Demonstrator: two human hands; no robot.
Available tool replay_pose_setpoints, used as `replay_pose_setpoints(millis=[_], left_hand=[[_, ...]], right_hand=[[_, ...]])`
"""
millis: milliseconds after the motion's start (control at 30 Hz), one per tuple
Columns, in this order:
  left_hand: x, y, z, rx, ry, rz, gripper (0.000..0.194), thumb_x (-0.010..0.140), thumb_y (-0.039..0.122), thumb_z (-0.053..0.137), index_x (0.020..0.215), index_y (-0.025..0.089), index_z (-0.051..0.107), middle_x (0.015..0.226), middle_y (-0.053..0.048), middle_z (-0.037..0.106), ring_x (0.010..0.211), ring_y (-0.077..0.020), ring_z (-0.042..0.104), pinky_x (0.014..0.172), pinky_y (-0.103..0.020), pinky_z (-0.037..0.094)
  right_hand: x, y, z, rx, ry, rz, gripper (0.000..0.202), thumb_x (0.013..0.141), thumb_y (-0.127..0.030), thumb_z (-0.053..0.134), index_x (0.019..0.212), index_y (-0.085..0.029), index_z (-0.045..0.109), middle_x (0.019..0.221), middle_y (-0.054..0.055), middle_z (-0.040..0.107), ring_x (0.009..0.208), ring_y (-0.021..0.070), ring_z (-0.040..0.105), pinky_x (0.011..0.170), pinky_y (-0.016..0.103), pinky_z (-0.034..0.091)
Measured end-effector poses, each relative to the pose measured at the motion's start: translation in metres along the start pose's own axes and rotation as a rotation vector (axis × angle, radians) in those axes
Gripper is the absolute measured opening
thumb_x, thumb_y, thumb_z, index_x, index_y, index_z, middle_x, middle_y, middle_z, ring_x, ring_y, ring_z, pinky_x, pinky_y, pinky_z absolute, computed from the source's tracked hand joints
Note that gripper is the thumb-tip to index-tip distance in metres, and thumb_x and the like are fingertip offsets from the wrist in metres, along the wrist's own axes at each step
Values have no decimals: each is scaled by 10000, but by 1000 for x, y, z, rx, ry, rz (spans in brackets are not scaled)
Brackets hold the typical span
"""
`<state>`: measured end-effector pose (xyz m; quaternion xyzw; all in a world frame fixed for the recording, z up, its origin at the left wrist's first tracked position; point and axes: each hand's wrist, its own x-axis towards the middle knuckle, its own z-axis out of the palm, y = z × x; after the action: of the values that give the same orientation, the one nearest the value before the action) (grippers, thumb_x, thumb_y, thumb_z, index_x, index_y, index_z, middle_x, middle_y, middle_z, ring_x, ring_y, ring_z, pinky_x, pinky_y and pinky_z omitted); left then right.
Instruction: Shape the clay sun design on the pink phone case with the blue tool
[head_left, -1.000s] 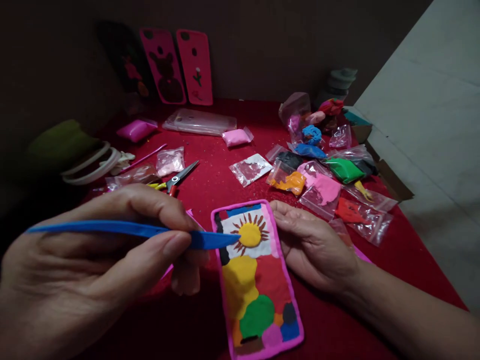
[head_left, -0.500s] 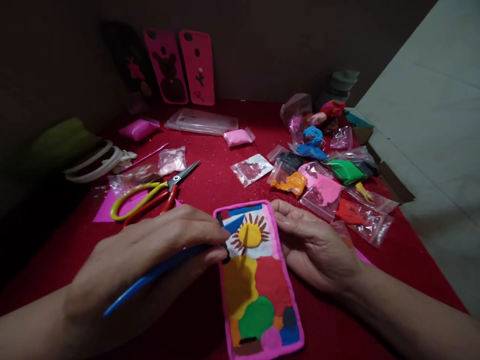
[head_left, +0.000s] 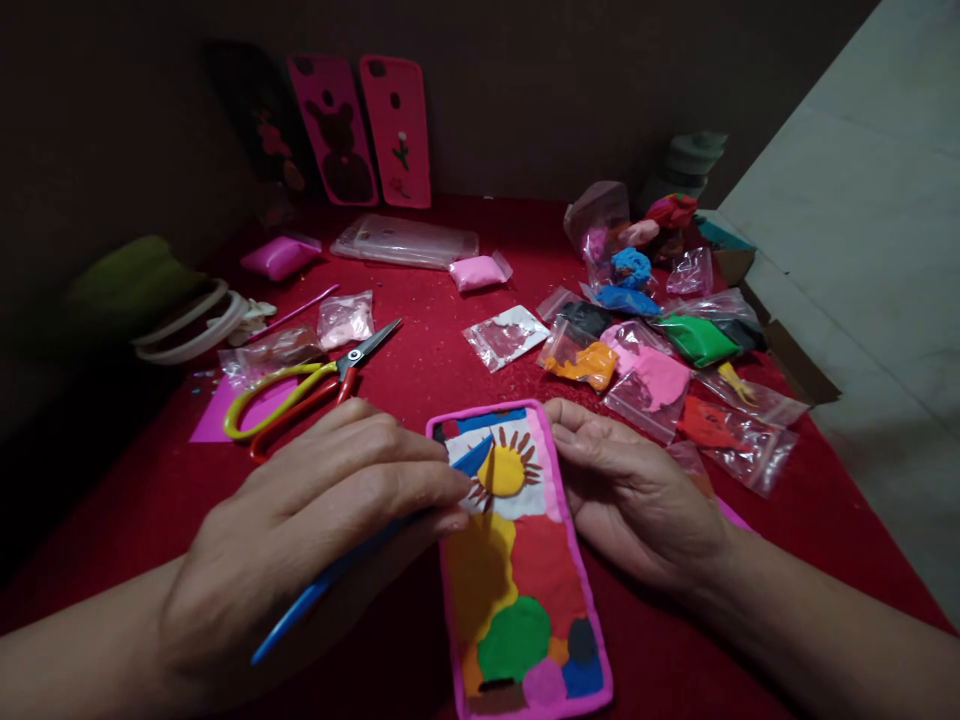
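My left hand (head_left: pixel 322 530) is closed around a blue clay modelling tool (head_left: pixel 300 605). The tool's pointed blade lies over the white patch, at the edge of a yellow sun with brown rays (head_left: pixel 502 470). The sun is part of a phone case (head_left: pixel 551 555) covered in coloured clay, with a pink rim and patches of yellow, red, green, blue and orange. My right hand (head_left: pixel 637 485) grips the case by its upper right edge, thumb at the rim. My left fingers hide part of the sun's left rays and the case's left edge.
Yellow-and-red-handled scissors (head_left: pixel 300 395) lie at left on a pink sheet (head_left: pixel 206 415). Clay packets, such as a green one (head_left: pixel 697 340), crowd the right. Clear phone cases (head_left: pixel 405 240) lie at the back; decorated cases (head_left: pixel 397 130) lean on the wall. A bottle (head_left: pixel 691 165) stands behind.
My left hand and the blue tool have shifted slightly right, the hand covering more of the case's left edge. My right hand keeps its hold on the case.
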<state>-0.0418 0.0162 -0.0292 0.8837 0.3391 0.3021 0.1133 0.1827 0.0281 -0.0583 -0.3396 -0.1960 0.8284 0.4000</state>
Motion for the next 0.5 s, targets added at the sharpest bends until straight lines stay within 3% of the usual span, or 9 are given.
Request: replay_pose_setpoints(millis=[300, 500], left_hand=[[-3, 0, -1, 23, 4, 27, 166, 896, 206, 626, 1049, 265, 600, 901, 18, 707, 818, -159, 655, 815, -310, 508], [4, 1, 2, 19, 31, 100, 95, 943, 152, 573, 1019, 163, 630, 909, -6, 682, 837, -116, 617, 820, -270, 495]], right_hand=[[1, 2, -3, -6, -7, -26, 55, 807, -180, 649, 850, -166, 619, 845, 43, 680, 822, 174, 661, 879, 353, 492], [1, 1, -2, -22, -16, -5, 114, 795, -198, 659, 894, -175, 608, 999, 85, 691, 973, 242, 658, 1008, 477, 422]])
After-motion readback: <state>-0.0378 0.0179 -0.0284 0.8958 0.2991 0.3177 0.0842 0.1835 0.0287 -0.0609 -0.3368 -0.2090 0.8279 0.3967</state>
